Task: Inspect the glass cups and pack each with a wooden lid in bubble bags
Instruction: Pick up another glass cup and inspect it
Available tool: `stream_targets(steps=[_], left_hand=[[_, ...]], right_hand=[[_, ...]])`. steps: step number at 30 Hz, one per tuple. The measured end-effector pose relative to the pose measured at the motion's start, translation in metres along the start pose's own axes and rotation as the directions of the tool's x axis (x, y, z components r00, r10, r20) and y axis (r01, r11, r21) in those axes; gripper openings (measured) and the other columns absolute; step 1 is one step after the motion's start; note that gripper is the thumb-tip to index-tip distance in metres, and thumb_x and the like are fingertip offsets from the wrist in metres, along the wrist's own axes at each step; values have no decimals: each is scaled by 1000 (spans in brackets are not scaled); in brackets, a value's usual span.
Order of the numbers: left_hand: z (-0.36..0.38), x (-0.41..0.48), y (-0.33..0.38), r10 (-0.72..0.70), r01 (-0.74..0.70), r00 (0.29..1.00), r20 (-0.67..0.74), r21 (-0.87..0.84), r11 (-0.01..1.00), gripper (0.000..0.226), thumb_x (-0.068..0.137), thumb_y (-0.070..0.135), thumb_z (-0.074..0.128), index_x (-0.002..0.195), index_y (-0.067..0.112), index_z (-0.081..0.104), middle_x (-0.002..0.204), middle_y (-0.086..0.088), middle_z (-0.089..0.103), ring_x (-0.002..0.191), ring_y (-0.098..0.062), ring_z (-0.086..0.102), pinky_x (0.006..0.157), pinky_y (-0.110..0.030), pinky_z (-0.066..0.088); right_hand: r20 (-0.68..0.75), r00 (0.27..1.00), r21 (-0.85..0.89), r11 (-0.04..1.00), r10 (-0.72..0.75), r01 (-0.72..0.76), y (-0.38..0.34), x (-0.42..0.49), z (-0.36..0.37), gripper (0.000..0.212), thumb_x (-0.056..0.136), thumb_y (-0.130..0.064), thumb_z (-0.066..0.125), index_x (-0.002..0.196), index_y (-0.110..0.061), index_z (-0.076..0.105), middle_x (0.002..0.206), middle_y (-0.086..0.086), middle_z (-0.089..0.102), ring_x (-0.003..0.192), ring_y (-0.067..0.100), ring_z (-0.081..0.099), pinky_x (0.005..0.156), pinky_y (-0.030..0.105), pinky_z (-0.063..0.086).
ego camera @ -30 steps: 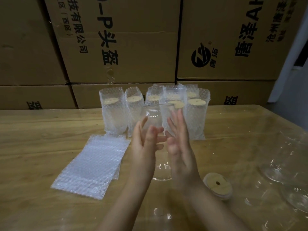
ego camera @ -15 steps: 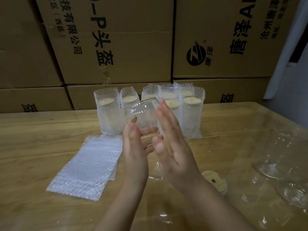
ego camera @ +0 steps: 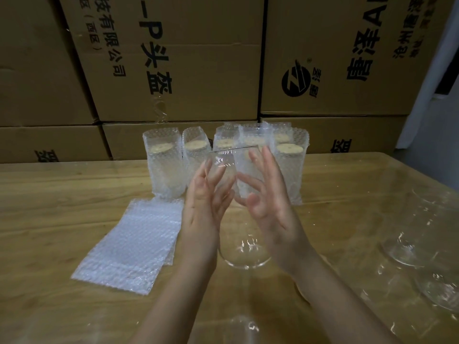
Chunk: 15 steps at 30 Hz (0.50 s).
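Left of the glass cup (ego camera: 244, 247), a flat stack of bubble bags (ego camera: 131, 244) lies on the wooden table (ego camera: 49, 194). Behind the cup stands a row of packed cups (ego camera: 165, 175), with wooden lids (ego camera: 161, 147) showing inside their bags. The cup is held up between the left hand (ego camera: 206, 204) and right hand (ego camera: 270, 202), whose straight, spread fingers press flat on its sides, and right of the cup stand more bare glasses (ego camera: 407, 247).

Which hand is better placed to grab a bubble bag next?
Left hand: the empty bubble bags lie on its side of the glass cup; the right hand must cross over.
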<state>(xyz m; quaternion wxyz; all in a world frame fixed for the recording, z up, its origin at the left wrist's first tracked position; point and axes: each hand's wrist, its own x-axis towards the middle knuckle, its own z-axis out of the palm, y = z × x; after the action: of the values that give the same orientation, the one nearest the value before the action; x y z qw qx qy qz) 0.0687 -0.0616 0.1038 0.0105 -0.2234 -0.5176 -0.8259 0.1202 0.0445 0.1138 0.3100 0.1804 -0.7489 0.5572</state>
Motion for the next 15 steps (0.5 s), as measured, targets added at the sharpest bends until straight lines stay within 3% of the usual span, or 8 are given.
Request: stream_targets(steps=[2, 4, 5, 7, 9, 11, 15], left_hand=[[1, -2, 0, -1, 2, 999, -35, 18, 1000, 34, 98, 47, 37, 121, 26, 52, 113, 4, 71, 106, -16, 67, 95, -37, 52], [8, -11, -1, 20, -18, 999, -50, 29, 999, 36, 104, 44, 29, 120, 22, 53, 109, 0, 72, 106, -16, 67, 98, -41, 51], [13, -16, -1, 36, -35, 998, -60, 26, 999, 44, 99, 52, 29, 120, 22, 54, 110, -2, 72, 107, -17, 66, 98, -41, 49], [18, -21, -2, 59, -59, 996, -71, 2, 998, 64, 77, 74, 48, 118, 25, 53, 109, -2, 70, 109, -19, 64, 94, -38, 48], [18, -22, -4, 133, -131, 991, -33, 58, 990, 85, 56, 78, 68, 120, 26, 48, 109, 0, 67, 108, -18, 63, 89, -34, 52], [16, -23, -5, 213, -211, 977, 2, 150, 966, 87, 54, 74, 73, 123, 29, 45, 109, 1, 65, 107, -16, 63, 88, -29, 50], [9, -20, -5, 338, -354, 935, 106, 229, 907, 78, 64, 72, 70, 123, 27, 48, 108, 0, 66, 104, -20, 64, 88, -34, 51]], right_hand=[[-59, 987, -137, 980, -151, 142, -1, -5, 5, 51, 97, -35, 39, 146, -36, 24, 157, -11, 20, 141, 14, 32, 108, 42, 39], [-94, 961, -229, 945, -261, 235, -2, -5, 10, 49, 99, -21, 33, 147, -24, 25, 157, -4, 21, 142, 21, 30, 108, 49, 37], [-107, 958, -241, 942, -267, 235, -3, -4, 11, 49, 99, -21, 31, 147, -23, 22, 158, -3, 22, 142, 21, 30, 108, 49, 37], [-119, 964, -257, 945, -239, 203, -4, -5, 13, 48, 101, -27, 29, 148, -28, 21, 158, -6, 23, 142, 16, 31, 109, 43, 38], [-122, 981, -161, 978, -153, 133, -6, -8, 14, 49, 100, -43, 28, 148, -33, 24, 155, -13, 28, 141, 10, 31, 110, 30, 35], [-129, 991, 106, 994, 22, -8, -8, -7, 14, 55, 95, -58, 29, 145, -37, 29, 148, -16, 40, 136, 4, 37, 109, 22, 33], [5, 940, 342, 883, 340, -321, 1, -2, 3, 61, 90, -65, 20, 134, -36, 50, 130, -12, 60, 125, 4, 51, 113, 36, 28]])
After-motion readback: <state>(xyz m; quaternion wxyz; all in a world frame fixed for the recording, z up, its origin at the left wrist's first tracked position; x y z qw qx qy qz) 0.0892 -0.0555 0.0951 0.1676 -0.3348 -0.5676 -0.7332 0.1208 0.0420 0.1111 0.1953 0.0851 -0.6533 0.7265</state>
